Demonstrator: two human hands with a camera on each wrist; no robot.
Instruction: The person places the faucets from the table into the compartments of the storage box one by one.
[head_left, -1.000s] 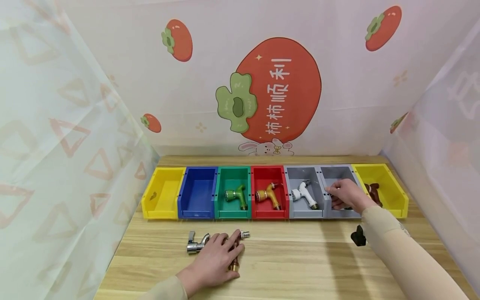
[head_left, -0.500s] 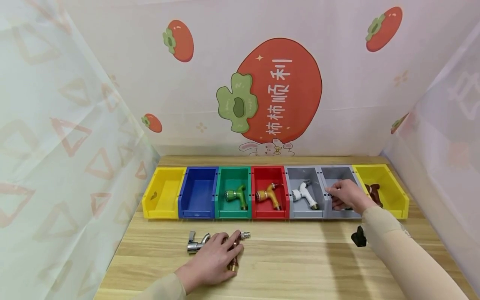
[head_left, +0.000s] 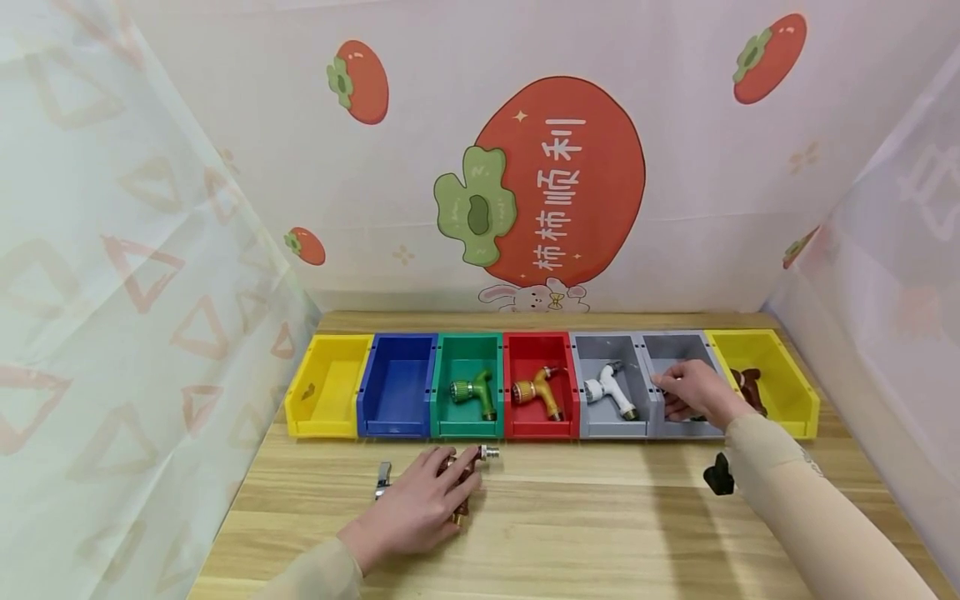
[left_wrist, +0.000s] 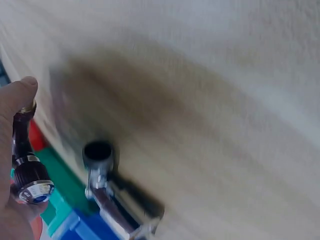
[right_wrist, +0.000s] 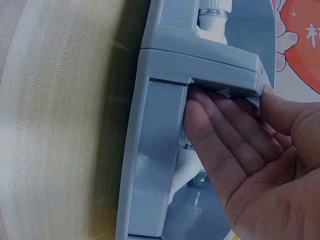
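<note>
My left hand [head_left: 423, 504] grips a dark red-brown tap [left_wrist: 22, 137] with a brass end; its handle shows below my thumb in the left wrist view. Beside that hand a chrome tap [left_wrist: 107, 200] lies on the table, mostly covered by the hand in the head view. My right hand [head_left: 696, 392] reaches into the right grey bin [right_wrist: 157, 160], thumb on the rim of its left wall and fingers on the inner side, pinching the wall. A white tap part [right_wrist: 185, 172] shows inside this bin, partly hidden behind the fingers.
The bins form a row: yellow [head_left: 333, 379], blue [head_left: 397, 383], green with a green tap [head_left: 472, 392], red with a yellow tap [head_left: 540, 392], left grey with a white tap [head_left: 611, 390], right yellow with a brown item [head_left: 750, 390]. A black object [head_left: 718, 475] is by my right sleeve.
My left hand has shifted slightly up and left, and the brown tap has moved with it. The right hand stays at the grey bin's wall.
</note>
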